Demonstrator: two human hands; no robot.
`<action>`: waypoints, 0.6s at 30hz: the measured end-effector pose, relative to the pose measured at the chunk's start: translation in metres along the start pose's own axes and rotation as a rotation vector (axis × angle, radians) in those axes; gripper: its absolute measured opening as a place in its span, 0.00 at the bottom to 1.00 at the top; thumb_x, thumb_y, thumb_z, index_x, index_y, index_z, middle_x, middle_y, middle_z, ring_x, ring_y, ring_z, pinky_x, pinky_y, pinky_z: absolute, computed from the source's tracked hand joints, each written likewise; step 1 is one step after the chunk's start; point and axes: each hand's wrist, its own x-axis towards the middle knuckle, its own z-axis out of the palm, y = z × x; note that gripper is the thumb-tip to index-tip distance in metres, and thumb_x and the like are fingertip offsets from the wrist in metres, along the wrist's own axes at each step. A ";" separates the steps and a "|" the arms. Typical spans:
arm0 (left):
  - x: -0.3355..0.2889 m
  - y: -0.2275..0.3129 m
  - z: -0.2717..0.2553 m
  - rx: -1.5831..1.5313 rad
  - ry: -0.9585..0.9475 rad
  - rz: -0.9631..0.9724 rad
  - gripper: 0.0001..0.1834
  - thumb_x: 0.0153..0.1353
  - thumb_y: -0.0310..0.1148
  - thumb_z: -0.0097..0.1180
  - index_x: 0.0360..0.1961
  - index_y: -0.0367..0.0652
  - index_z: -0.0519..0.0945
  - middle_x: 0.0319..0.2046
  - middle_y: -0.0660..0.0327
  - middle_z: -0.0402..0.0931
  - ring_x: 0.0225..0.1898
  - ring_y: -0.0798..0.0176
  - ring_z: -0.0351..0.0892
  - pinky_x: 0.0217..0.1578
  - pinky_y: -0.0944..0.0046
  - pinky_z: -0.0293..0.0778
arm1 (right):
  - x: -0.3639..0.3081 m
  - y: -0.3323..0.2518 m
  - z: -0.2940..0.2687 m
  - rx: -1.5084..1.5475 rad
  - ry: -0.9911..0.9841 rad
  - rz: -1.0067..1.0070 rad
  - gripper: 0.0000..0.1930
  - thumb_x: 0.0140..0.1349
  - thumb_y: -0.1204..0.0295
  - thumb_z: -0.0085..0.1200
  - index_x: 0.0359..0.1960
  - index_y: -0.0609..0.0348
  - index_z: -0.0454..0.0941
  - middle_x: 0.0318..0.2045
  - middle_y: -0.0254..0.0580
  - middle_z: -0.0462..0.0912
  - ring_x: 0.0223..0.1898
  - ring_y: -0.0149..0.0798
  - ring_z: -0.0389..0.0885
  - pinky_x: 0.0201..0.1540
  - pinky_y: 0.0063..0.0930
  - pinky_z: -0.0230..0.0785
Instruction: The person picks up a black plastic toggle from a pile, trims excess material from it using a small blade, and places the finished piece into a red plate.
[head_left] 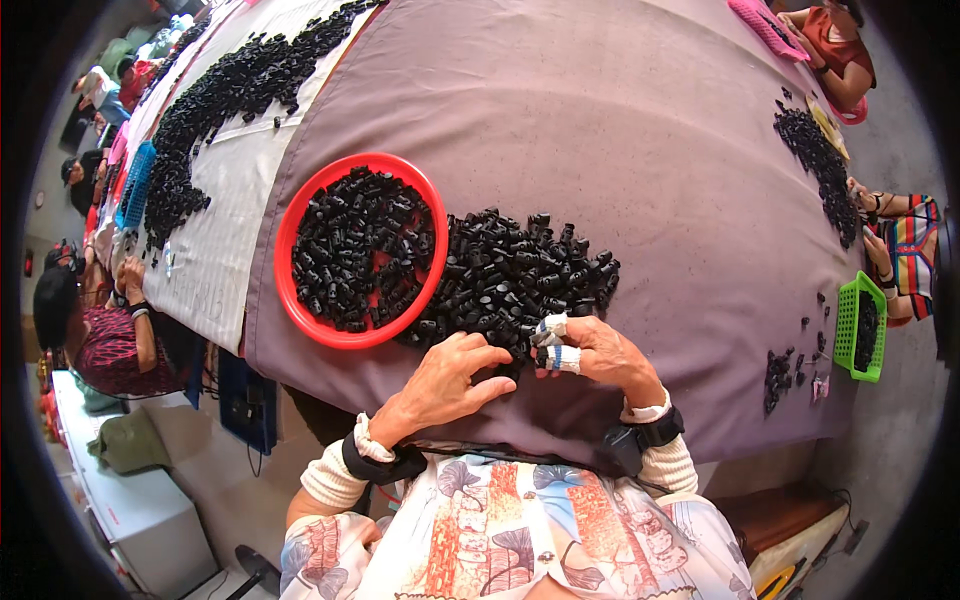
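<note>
- Grip, right: my right hand (608, 352) is bent at the near edge of the heap of black parts (525, 275), fingertips drawn together; I cannot tell whether a part is pinched between them.
- Grip, left: my left hand (445, 380) lies palm down beside the same heap, thumb and forefinger parted with a gap between.
- Position of parts: the heap sits on the mauve cloth (690, 180), directly ahead of my hands and against the right side of the red basin (283, 250).
- Markings: faint grey characters run along the white cloth (225, 285) at left; a small reddish mark shows on the front of the white cabinet (160, 525). Both are too small to make out.
- Count, my hands: two white tape bands (565, 358) visible on my right fingers; two black wrist devices (662, 430), one per wrist.
- Count, containers: one red basin, holding many black parts; one green basket (848, 325) at far right, also with black parts; one blue basket (138, 185) at far left.
- Count, parts: too many and too closely piled for a figure. A further large pile (235, 85) covers part of the white cloth.
</note>
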 end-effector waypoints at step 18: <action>0.048 -0.003 -0.002 -0.325 0.064 -0.048 0.12 0.51 0.33 0.61 0.36 0.39 0.79 0.26 0.61 0.71 0.26 0.67 0.73 0.27 0.70 0.70 | 0.018 -0.013 -0.027 0.137 0.215 0.052 0.09 0.58 0.70 0.51 0.37 0.61 0.75 0.26 0.36 0.80 0.24 0.26 0.76 0.26 0.19 0.68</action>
